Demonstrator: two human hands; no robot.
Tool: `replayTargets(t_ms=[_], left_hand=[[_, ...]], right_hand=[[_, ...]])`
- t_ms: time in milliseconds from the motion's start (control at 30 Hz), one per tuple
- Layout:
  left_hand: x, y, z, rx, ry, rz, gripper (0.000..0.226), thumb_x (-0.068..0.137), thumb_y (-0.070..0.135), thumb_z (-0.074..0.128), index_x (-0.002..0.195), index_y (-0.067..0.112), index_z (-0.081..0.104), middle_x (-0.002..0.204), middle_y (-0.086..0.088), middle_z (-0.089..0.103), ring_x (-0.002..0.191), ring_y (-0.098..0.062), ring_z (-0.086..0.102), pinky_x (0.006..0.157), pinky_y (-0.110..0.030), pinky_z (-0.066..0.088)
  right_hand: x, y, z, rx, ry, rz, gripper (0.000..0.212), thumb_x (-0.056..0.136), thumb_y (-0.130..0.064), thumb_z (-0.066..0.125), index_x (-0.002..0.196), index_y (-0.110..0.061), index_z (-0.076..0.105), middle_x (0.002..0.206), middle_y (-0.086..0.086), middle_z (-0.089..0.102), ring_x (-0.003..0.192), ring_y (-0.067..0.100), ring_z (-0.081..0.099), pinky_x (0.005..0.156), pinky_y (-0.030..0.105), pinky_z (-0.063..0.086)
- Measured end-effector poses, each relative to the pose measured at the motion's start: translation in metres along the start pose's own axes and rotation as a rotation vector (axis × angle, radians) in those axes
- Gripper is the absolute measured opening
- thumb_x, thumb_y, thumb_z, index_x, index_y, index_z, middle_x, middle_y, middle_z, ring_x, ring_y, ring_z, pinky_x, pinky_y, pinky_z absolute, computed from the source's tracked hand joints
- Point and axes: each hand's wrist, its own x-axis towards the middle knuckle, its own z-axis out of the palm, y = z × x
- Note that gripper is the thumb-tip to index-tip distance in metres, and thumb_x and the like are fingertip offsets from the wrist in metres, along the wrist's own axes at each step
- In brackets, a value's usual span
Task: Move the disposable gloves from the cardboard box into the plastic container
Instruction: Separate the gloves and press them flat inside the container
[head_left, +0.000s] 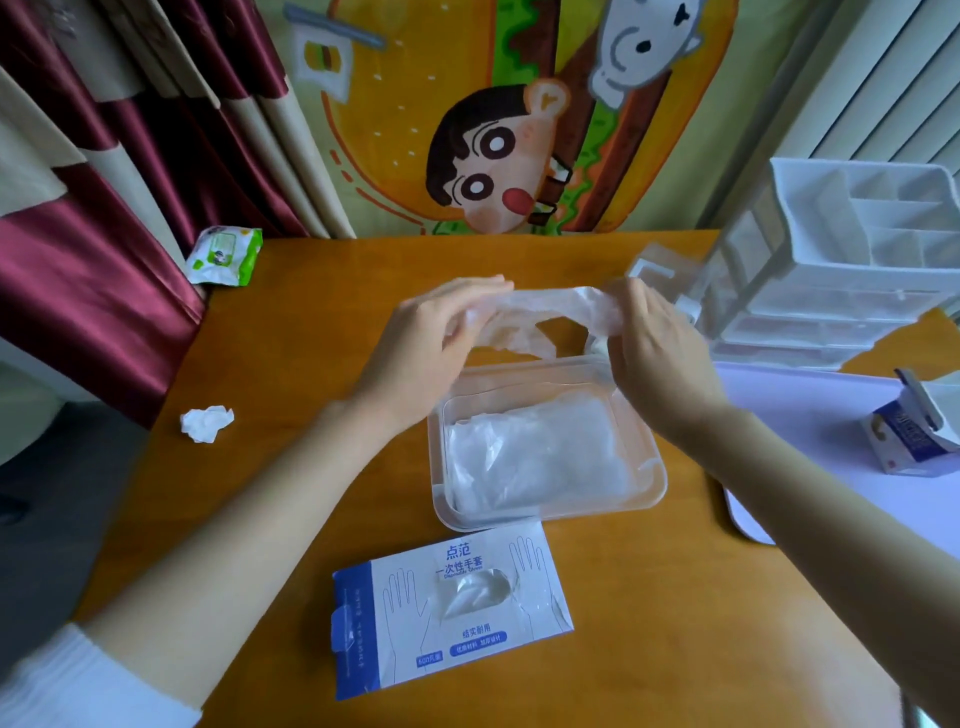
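Observation:
A clear plastic container (655, 480) sits mid-table with a stack of thin transparent disposable gloves (540, 457) lying inside. Above its far edge, my left hand (431, 338) and my right hand (649, 343) hold one crumpled clear glove (550, 306) stretched between them, each hand gripping an end. The white and blue cardboard glove box (447, 613) lies flat on the table nearer to me, its oval opening showing a bit of clear plastic.
A white drawer organiser (841, 260) stands at the right rear, with a clear lid (660, 270) beside it. A small carton (909, 431) rests on a pale mat (810, 415). A crumpled tissue (206, 422) and a wipes pack (224, 254) lie left.

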Motion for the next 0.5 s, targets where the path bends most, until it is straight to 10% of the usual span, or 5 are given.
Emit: replayTargets(t_ms=[200, 500], left_hand=[[-0.04, -0.025, 0.028, 0.391, -0.573, 0.095, 0.071, 0.088, -0.019, 0.037, 0.143, 0.025, 0.04, 0.155, 0.008, 0.023, 0.146, -0.012, 0.011, 0.112, -0.02, -0.012], [-0.035, -0.039, 0.086, 0.924, -1.189, -0.017, 0.064, 0.093, -0.001, 0.047, 0.15, 0.021, 0.028, 0.16, -0.015, 0.003, 0.147, -0.034, -0.001, 0.118, -0.051, 0.001]], right_hand=[[-0.036, 0.025, 0.038, -0.197, -0.37, -0.235, 0.042, 0.07, 0.017, 0.057, 0.104, -0.007, 0.065, 0.097, 0.012, 0.062, 0.084, 0.033, 0.061, 0.062, 0.035, 0.048], [-0.047, 0.023, 0.087, -0.125, -1.22, -0.03, 0.067, 0.087, 0.012, 0.038, 0.147, -0.015, 0.028, 0.148, 0.007, 0.031, 0.136, 0.024, 0.028, 0.11, 0.036, 0.032]])
